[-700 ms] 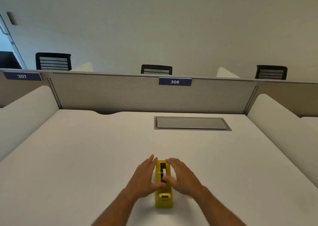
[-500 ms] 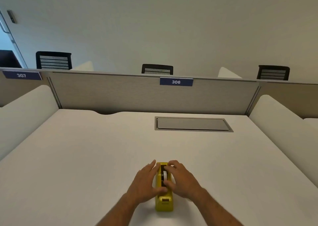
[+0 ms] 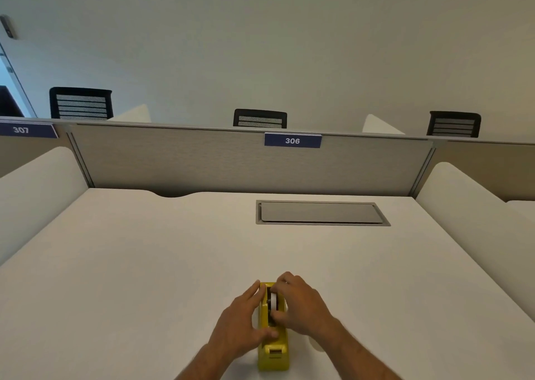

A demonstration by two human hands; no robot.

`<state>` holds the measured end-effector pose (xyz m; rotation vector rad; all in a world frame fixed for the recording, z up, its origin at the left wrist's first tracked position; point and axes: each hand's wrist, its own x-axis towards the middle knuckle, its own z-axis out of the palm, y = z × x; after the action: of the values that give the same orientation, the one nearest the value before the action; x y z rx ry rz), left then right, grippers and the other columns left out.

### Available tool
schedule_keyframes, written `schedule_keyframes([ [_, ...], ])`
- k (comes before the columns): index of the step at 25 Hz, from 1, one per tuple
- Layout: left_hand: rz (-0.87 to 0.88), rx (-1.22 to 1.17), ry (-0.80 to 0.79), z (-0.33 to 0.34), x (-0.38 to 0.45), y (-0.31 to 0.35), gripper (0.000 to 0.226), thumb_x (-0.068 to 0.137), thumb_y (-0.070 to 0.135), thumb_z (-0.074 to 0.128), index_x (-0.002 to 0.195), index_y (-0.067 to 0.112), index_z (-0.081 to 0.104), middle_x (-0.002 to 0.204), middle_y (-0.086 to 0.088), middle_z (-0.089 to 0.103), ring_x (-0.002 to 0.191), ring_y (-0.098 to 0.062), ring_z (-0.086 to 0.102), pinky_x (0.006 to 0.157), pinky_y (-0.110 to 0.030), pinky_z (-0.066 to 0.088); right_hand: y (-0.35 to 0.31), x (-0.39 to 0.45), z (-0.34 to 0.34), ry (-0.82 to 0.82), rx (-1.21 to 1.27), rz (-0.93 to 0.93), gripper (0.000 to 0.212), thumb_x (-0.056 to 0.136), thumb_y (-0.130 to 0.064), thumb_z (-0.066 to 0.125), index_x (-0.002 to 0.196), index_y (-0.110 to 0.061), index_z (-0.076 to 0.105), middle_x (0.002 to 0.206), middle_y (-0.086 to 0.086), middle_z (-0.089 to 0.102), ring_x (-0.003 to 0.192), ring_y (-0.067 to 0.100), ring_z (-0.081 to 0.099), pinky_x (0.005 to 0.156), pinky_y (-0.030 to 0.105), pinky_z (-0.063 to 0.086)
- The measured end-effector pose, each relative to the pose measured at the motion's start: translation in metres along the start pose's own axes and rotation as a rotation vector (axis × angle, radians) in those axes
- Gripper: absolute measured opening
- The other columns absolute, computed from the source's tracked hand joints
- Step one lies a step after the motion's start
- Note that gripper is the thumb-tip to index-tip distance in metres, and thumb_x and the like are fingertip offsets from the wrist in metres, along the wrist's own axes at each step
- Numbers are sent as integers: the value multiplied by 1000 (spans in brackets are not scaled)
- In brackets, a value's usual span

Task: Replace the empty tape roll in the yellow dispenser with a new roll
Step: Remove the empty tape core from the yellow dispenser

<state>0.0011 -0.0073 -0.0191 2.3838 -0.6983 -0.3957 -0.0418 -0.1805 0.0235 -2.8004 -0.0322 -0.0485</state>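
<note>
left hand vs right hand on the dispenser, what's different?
The left hand lies against the outside of the yellow tape dispenser, fingers fairly straight along its left wall, thumb on the top edge. The right hand has its fingers curled over the top, reaching into the slot and pinching the white roll. The left braces; the right works the roll. Both touch the dispenser, which sits on the white desk.

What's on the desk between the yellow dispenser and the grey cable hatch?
Nothing: in the head view, bare white desk runs from the yellow dispenser to the cable hatch.

Left hand braces yellow dispenser on desk; right hand pinches roll.
</note>
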Motion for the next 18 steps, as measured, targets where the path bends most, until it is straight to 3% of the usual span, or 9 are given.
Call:
schedule_keyframes([
  [8,-15,-22,-16,-2,-4,3,109,61,76,65,149,45,9,158,25,7,144,-7,20,114,-34,30,1,-4,1,60,69,-34,39,74,-47,66,110,-33,56,109,-12,62,96,8,49,76,22,47],
  [12,-11,-25,-24,-4,-4,5,104,67,72,65,150,41,11,160,18,9,146,-10,18,118,-38,27,1,-5,1,59,115,12,45,69,-50,69,108,-38,50,104,-11,64,90,9,57,76,23,54],
  [15,10,-106,47,-4,-7,7,95,69,68,68,148,40,23,157,18,20,143,-8,22,118,-37,27,2,-8,-1,58,185,28,44,69,-48,72,105,-39,50,104,-13,64,91,10,59,77,22,56],
  [18,57,-285,195,-7,-13,17,69,77,56,71,137,44,39,142,24,41,129,0,40,108,-26,36,2,-13,-9,71,359,29,39,67,-42,74,101,-37,55,98,-15,65,89,7,61,75,22,58],
])
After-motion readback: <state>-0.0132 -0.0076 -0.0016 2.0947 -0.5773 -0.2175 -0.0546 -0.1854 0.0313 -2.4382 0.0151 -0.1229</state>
